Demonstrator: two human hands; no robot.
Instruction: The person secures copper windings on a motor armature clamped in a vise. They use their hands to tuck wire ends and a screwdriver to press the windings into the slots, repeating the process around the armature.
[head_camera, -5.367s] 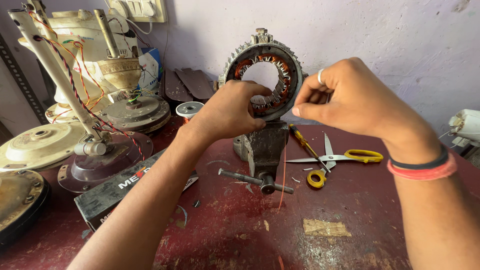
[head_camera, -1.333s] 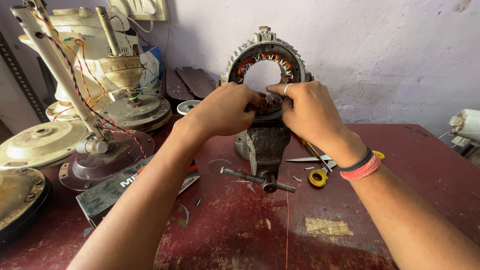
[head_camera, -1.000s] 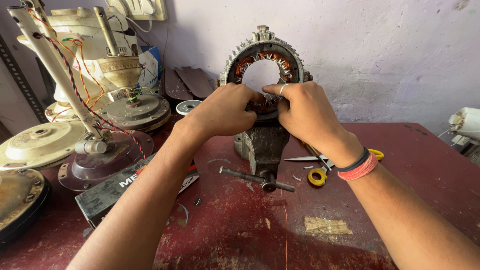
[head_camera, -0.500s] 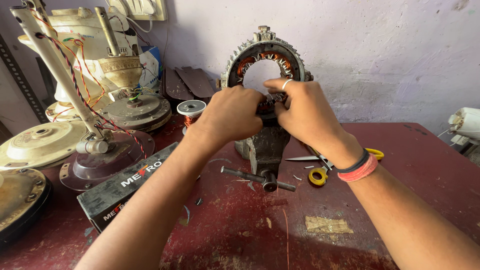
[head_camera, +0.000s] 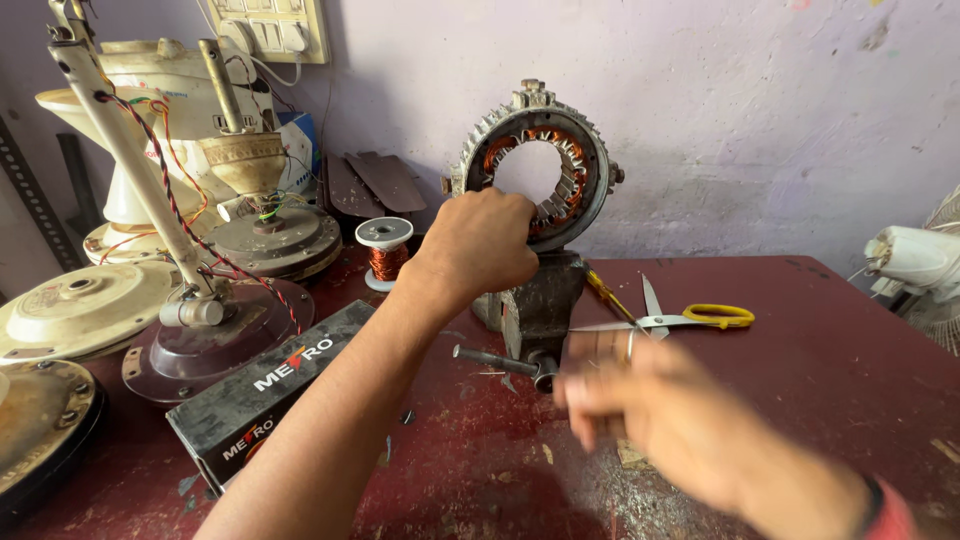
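Our left hand (head_camera: 485, 245) keeps its grip closed on the lower rim of the motor ring (head_camera: 535, 165), which stands upright in the vise (head_camera: 535, 310). Our right hand (head_camera: 660, 415) has left the ring and hangs open, blurred, above the bench (head_camera: 830, 400).

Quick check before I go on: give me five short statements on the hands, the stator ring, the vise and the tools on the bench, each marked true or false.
1. The left hand rests on the stator ring. True.
2. The stator ring lies flat on the bench. False: it stands upright in the vise.
3. The right hand grips the ring. False: it is blurred, low over the bench, apart from the ring.
4. The yellow-handled scissors lie right of the vise. True.
5. The copper wire spool is in the right hand. False: it stands on the bench, left of the vise.
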